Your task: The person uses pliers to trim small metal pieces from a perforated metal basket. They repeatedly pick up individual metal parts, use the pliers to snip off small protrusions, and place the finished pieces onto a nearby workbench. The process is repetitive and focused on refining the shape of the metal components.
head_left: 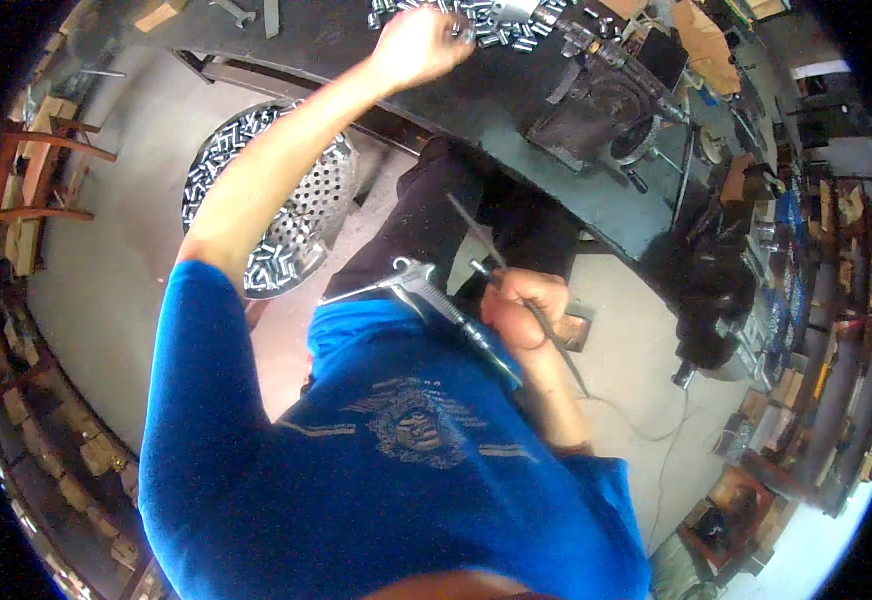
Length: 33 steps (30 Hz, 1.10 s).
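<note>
At the back, my left hand (421,48) reaches over the bench to a pile of small shiny metal cylinders (523,35). Its fingers are curled together, and what they hold is too small and blurred to make out. Over my lap, my right hand (526,305) is wrapped round a slim tool with a short dark metal end (484,268); its kind does not show. A thin hose (574,372) trails from below that hand. Left of it, a silver air blow gun (431,293) lies against my blue shirt, apart from both hands.
Under my left arm stands a round perforated metal basket (318,200) with many cylinders. A dark bench (496,105) crosses the far side, carrying a machine with a handwheel (636,145). A wrench (233,12) lies at its far left. Wooden racks (46,165) line the left.
</note>
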Motion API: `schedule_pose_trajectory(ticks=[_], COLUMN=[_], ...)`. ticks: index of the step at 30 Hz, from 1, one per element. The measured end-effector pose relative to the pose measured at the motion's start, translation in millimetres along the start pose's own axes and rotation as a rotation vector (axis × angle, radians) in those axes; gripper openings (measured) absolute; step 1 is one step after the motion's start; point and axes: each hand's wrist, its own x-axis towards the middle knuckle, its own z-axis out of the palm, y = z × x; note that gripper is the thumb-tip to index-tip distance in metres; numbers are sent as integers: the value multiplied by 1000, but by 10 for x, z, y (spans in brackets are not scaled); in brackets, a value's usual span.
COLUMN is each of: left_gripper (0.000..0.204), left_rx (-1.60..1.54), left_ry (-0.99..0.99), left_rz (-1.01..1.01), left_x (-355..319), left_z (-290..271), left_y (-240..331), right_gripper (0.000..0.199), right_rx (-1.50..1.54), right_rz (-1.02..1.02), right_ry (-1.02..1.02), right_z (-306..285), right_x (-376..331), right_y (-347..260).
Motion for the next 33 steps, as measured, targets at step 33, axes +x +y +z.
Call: schedule_pose_trajectory(ticks=[33], left_gripper=[24], left_rx=[-2209], left_ry=[-360], left_rz=[-774], left_x=[-2146], left_z=[-295], left_y=[1036], right_gripper=[21], right_rx=[408], right_rz=[359], right_ry=[-99], right_z=[287], right_x=[94], right_y=[160])
